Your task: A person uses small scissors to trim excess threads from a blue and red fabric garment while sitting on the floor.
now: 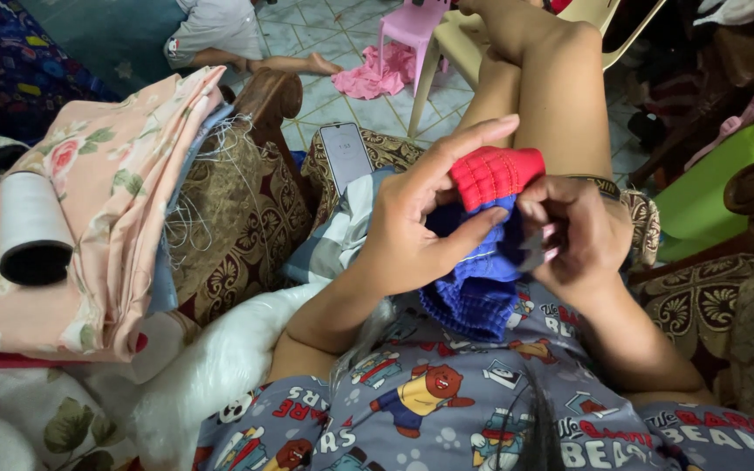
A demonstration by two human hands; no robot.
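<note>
Head view over a seated person's lap: both bare hands work a small smocked garment of red and blue gathered fabric, held up just above the cartoon-printed grey pyjama cloth that covers the lap. The left hand curls loosely around the garment from the left, thumb laid across the blue part and fingers stretched over the red band at the top. The right hand is closed tight on the garment's right edge, fingertips pinched together against the fabric; whether it also holds a needle cannot be told. To the left, a spool of white thread on a black core lies on a folded pink floral cloth, which rests against a brown patterned upholstered armrest trailing loose white threads. A white smartphone with a lit screen leans just behind the left hand. Beyond, on the tiled floor, stand a pink plastic chair and a crumpled pink cloth, and another person's bare legs stretch across the tiles.
</note>
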